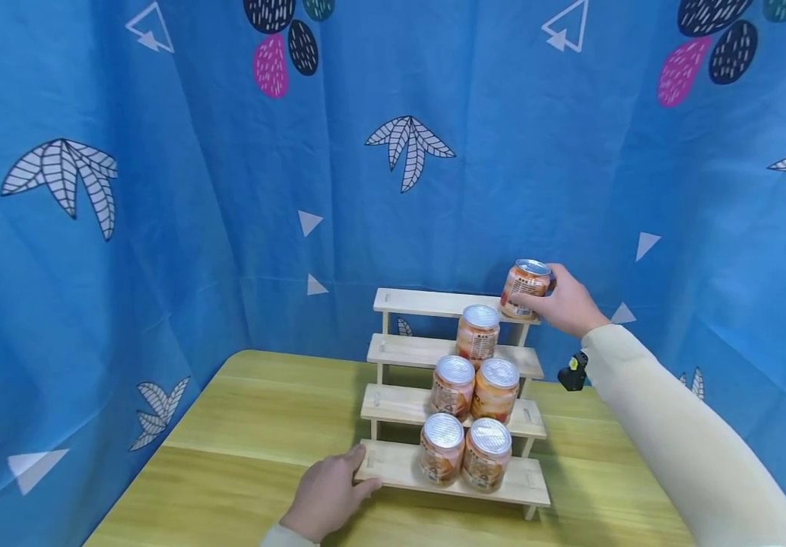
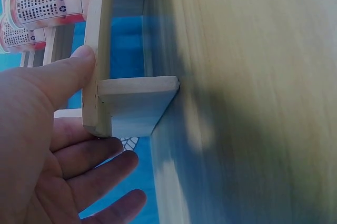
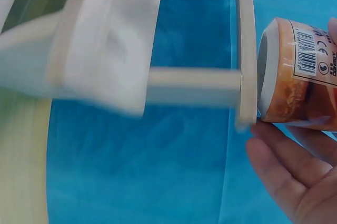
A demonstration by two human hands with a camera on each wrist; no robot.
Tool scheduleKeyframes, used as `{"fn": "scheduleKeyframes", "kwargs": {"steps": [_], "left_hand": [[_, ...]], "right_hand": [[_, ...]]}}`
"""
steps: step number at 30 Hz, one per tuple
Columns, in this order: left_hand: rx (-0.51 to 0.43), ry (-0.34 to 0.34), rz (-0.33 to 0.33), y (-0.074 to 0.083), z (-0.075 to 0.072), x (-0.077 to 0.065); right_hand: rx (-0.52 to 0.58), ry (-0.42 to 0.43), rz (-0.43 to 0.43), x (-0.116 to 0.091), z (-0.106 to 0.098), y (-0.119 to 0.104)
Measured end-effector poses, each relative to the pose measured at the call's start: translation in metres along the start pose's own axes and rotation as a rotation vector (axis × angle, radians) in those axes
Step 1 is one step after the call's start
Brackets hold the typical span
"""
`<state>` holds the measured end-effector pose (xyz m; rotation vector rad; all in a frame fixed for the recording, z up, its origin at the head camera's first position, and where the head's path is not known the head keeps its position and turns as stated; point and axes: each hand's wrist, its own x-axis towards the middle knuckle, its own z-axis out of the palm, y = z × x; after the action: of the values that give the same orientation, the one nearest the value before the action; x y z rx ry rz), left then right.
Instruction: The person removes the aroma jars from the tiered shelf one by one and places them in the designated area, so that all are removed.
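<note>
A stepped wooden display rack [image 1: 400, 411] stands on the table. My right hand [image 1: 570, 301] holds a can [image 1: 527, 287] with an orange label and silver lid at the right end of the top step. In the right wrist view, the base of that can [image 3: 300, 71] is right at the step's board [image 3: 246, 45], with fingers curled about its side. My left hand [image 1: 328, 488] pinches the left end of the lowest step; in the left wrist view the thumb [image 2: 73, 74] presses one face of the board and a finger lies behind it.
One similar can [image 1: 478, 334] stands on the second step from the top. Two more, including a left one [image 1: 452, 387], stand on the third, and two, including a right one [image 1: 486, 456], on the lowest. Blue patterned cloth [image 1: 407, 228] hangs behind the wooden table [image 1: 263, 425].
</note>
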<state>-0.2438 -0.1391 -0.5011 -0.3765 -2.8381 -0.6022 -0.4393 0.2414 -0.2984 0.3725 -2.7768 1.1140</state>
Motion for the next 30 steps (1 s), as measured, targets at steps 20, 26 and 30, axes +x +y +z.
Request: {"fn": "scheduleKeyframes", "kwargs": {"steps": [20,26,30], "left_hand": [[-0.024,0.014,-0.017,0.002,-0.002,0.000],[-0.028,0.006,-0.022,0.002,0.000,0.000],[-0.022,0.002,-0.026,0.002,0.002,0.000]], "right_hand": [[-0.073,0.021,0.018,-0.064,-0.024,0.082],[-0.060,0.002,0.044,-0.085,0.005,0.115],[-0.032,-0.019,0.077,-0.099,0.031,0.141]]}}
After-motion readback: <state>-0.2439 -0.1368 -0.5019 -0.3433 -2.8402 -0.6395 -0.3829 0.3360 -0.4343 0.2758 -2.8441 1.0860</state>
